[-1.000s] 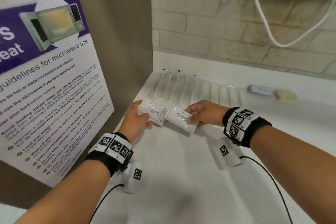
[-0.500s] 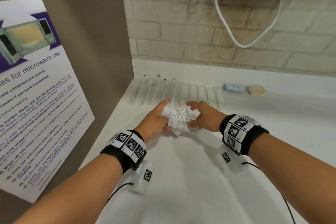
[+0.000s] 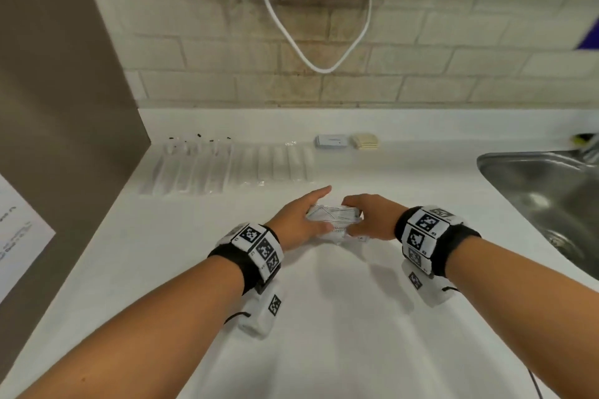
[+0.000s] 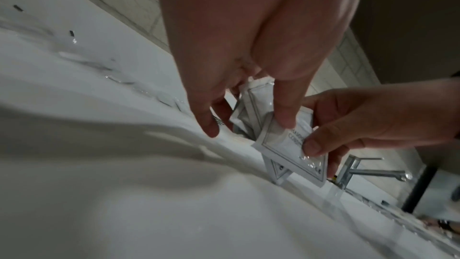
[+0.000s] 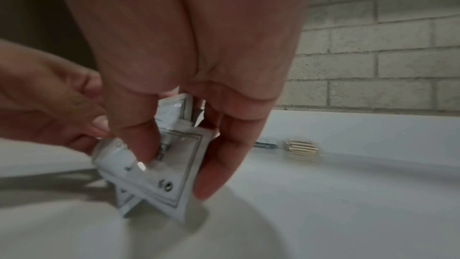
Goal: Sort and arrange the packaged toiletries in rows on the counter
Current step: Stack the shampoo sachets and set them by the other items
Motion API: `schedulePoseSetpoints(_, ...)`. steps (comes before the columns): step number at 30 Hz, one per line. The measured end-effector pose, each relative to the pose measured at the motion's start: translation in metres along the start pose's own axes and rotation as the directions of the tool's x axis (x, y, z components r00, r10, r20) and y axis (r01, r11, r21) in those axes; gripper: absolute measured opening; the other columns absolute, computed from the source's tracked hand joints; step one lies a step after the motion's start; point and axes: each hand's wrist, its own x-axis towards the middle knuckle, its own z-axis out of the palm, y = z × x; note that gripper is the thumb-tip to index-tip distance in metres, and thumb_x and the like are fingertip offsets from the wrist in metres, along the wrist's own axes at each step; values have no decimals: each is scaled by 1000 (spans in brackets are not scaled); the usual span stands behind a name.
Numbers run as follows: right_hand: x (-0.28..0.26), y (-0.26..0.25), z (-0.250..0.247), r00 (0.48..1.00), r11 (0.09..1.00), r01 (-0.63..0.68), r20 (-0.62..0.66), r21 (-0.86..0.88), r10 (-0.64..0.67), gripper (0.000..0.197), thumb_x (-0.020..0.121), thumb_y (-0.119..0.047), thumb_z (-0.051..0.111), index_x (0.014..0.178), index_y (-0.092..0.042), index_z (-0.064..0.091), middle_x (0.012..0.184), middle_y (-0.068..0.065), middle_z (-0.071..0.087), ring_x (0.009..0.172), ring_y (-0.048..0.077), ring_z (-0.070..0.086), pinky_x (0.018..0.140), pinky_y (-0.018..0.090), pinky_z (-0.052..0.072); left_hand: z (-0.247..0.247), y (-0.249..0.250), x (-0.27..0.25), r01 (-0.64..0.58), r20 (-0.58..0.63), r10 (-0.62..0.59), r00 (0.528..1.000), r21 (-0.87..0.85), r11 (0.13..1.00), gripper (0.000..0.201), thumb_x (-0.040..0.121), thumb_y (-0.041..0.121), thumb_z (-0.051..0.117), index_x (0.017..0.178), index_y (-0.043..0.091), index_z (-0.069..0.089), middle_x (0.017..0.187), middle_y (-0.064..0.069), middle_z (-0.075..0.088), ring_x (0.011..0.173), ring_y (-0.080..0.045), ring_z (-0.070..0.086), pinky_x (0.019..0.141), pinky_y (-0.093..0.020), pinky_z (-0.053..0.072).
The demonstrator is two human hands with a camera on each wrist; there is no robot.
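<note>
Several white shampoo-and-conditioner sachets [image 3: 334,220] are gathered into one loose bundle, standing on edge on the white counter [image 3: 324,317]. My left hand [image 3: 321,209] pinches the bundle from the left, thumb in front, index finger stretched out. My right hand [image 3: 353,217] grips it from the right. The left wrist view shows the sachets [image 4: 286,145] fanned out under my left hand's thumb, and the right hand [image 4: 323,145] pinching a lower corner. The right wrist view shows my right hand [image 5: 174,174] curled round the sachets [image 5: 171,176].
A row of long clear-wrapped packets [image 3: 227,168] lies along the back left. A small blue-grey packet [image 3: 332,141] and a beige stack [image 3: 365,140] sit by the backsplash. A steel sink [image 3: 551,204] lies to the right, a brown side panel [image 3: 64,107] to the left.
The hands each held a separate sachet near the left wall. They have come together and moved right, bunching the sachets into one bundle. The view has turned right to show the sink.
</note>
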Motion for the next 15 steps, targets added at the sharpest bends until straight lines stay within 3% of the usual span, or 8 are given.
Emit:
schedulePoseSetpoints(3,-2,-4,5,999,994,34,-34,-100,-38,25,88,-21,59,112,-16,52,94,3,59,83,23,57,68,28,43,1,2,0,-17,-5,18,1000,202,979,65,90,16,63,146,29,33,135,-5,51,123,-18,51,105,-26,39)
schedulePoseSetpoints(6,0,-9,12,992,984,99,-65,-145,-109,28,91,-21,53,117,-10,52,107,10,58,92,26,58,76,30,43,-1,-1,-5,5,-19,3,1000,390,921,63,93,12,56,147,26,28,133,-8,43,121,-22,50,101,-28,40)
schedulePoseSetpoints(11,11,-21,27,988,971,149,-5,-187,-153,30,97,-26,46,119,-6,52,113,13,53,102,30,56,84,34,43,-5,-10,-14,87,-14,-91,996,462,882,67,93,4,44,149,27,15,133,-11,34,115,-28,52,102,-36,43)
schedulePoseSetpoints(13,15,-20,32,989,971,151,24,-186,-149,32,98,-27,43,121,-5,49,116,14,52,106,30,54,88,39,45,-6,-14,-10,140,-24,-145,989,446,884,61,94,6,43,147,25,19,133,-12,40,116,-28,50,104,-38,40)
schedulePoseSetpoints(15,17,-18,36,988,976,153,36,-152,-149,33,98,-26,42,122,-4,46,117,15,49,104,30,53,90,42,45,-6,-17,-7,204,-44,-205,978,407,890,51,93,10,43,140,24,27,125,-10,48,109,-26,48,97,-35,40)
